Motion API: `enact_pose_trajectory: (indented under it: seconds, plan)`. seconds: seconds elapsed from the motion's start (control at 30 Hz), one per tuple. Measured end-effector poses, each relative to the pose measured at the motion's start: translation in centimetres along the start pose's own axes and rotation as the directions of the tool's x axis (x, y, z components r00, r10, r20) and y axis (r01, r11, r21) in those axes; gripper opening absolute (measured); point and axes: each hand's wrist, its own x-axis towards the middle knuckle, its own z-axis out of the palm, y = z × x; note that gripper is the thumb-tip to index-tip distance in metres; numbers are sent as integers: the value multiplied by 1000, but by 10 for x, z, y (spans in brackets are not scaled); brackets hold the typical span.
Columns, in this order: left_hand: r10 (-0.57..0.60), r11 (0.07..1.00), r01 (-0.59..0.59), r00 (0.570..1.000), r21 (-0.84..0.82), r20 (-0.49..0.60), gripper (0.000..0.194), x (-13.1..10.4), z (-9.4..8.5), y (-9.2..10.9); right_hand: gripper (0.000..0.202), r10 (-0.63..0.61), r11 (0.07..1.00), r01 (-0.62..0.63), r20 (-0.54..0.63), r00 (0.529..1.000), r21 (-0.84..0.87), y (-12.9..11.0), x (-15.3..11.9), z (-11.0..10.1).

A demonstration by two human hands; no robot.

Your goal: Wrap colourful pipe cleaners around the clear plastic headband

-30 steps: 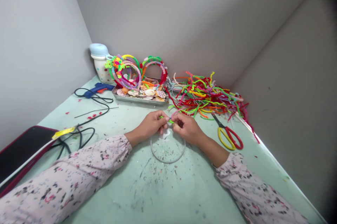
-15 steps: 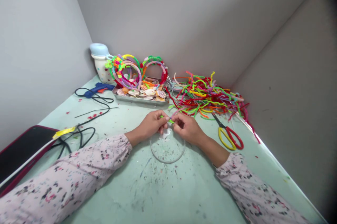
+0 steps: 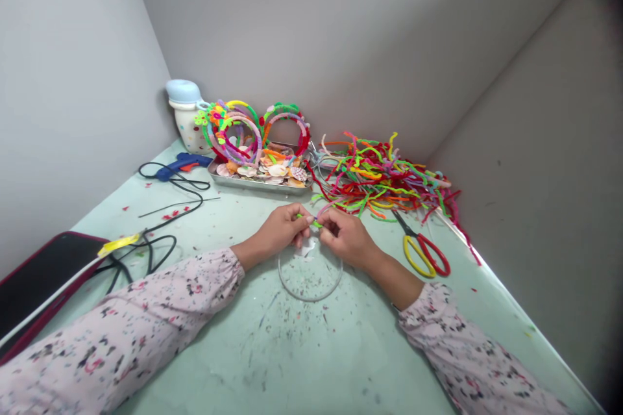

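Observation:
Both my hands meet at the top of a thin grey ring [image 3: 310, 299] over the mint-green table. A short green fuzzy stem [image 3: 316, 225] shows between the fingertips, with a bit of purple and pink beside it. My left hand [image 3: 287, 228] pinches the left side of the stem and ring. From the right, my right hand [image 3: 343, 234] pinches the same piece, its fingers curled. The ring's lower curve hangs below the hands. A small whitish scrap [image 3: 305, 247] lies just under the fingers. The fingertips hide where stem and ring join.
Behind are a metal tray [image 3: 263, 187] of shells, colourful wrapped hoops [image 3: 238, 136] and a white cup [image 3: 189, 129]. Fuzzy stems [image 3: 384, 175] pile up at back right, near scissors [image 3: 421, 252]. A blue glue gun [image 3: 182, 165], dark cords and a black pad [image 3: 43, 278] are left.

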Motion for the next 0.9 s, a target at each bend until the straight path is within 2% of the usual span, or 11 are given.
enact_pose_trajectory:
  seconds: [0.9]
  plan:
    - [20,1000,-20,1000,-2,1,23,0,-1,-2,14,-26,999,26,11,1000,-23,-1,0,-2]
